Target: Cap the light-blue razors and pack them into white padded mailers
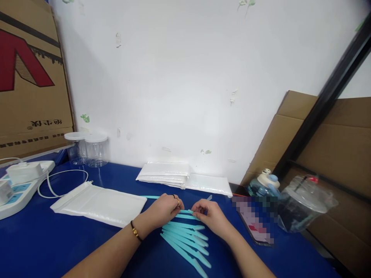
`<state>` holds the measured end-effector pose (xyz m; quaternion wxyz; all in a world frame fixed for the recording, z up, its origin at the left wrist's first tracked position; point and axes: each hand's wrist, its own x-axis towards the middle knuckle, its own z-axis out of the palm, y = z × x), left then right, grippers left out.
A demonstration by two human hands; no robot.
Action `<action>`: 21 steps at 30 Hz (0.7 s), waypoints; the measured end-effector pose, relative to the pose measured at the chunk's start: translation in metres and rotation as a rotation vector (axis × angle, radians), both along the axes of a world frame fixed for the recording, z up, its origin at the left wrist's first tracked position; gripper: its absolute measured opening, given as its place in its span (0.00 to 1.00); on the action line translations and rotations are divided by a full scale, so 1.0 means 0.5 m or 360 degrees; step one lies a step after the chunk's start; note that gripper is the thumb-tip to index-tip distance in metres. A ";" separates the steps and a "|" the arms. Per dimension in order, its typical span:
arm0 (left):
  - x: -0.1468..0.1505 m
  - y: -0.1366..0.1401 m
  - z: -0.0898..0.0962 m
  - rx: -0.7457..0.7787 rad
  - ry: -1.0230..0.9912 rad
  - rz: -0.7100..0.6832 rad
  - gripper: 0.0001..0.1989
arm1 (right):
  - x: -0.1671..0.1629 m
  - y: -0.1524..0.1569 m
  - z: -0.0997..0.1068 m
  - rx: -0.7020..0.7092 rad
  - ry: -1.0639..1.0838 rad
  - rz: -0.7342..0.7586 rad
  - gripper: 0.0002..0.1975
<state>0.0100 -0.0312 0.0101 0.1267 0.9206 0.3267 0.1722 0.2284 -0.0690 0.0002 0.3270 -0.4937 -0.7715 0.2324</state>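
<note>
Several turquoise eyebrow razors (185,242) lie fanned out on the blue table, their clear-capped ends toward the right. Above the fan, my left hand (165,209) pinches the left part of one razor (186,211), its fingertips partly hidden. My right hand (211,215) has its fingers closed at that razor's other end. A turquoise strip (152,197) pokes out beyond my left hand, its rest covered by the hand. Close to my left forearm lies a white padded mailer (101,202), flat on the table.
More white mailers (164,172) are stacked against the wall. Two clear jars (97,152) and a power strip (21,193) with a white cable stand left. At right are a phone (255,224), a bagged cup (304,204) and cardboard (333,154).
</note>
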 end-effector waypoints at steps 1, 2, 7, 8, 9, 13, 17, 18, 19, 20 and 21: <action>-0.005 0.004 0.001 -0.0003 0.0017 0.0008 0.09 | 0.012 0.003 0.000 0.0004 -0.0022 -0.0023 0.05; -0.013 0.009 0.003 0.0001 0.0034 0.0041 0.09 | 0.029 0.008 -0.001 0.0032 -0.0041 -0.0073 0.06; -0.087 0.055 0.017 0.0048 0.0217 0.0482 0.13 | 0.134 0.046 -0.021 0.0305 -0.0242 -0.0433 0.16; -0.101 0.064 0.017 0.0035 0.0280 0.0541 0.14 | 0.147 0.052 -0.026 0.0296 -0.0303 -0.0411 0.18; -0.112 0.071 0.015 0.0014 0.0322 0.0575 0.14 | 0.155 0.057 -0.030 0.0269 -0.0371 -0.0376 0.20; -0.123 0.084 0.003 -0.0035 0.0322 0.0550 0.10 | 0.140 0.060 -0.031 0.0115 -0.0660 -0.0331 0.18; -0.106 0.082 -0.003 -0.0010 0.0329 0.0479 0.05 | 0.105 0.052 -0.021 0.0023 -0.0966 -0.0466 0.12; -0.102 0.082 -0.005 0.0035 0.0334 0.0456 0.06 | 0.100 0.050 -0.021 0.0035 -0.1038 -0.0507 0.11; -0.099 0.082 -0.006 0.0090 0.0341 0.0438 0.06 | 0.096 0.049 -0.021 0.0060 -0.1091 -0.0546 0.10; -0.097 0.082 -0.007 0.0143 0.0352 0.0423 0.07 | 0.095 0.048 -0.022 0.0094 -0.1112 -0.0581 0.09; -0.095 0.081 -0.009 0.0185 0.0364 0.0415 0.08 | 0.094 0.047 -0.023 0.0127 -0.1094 -0.0605 0.09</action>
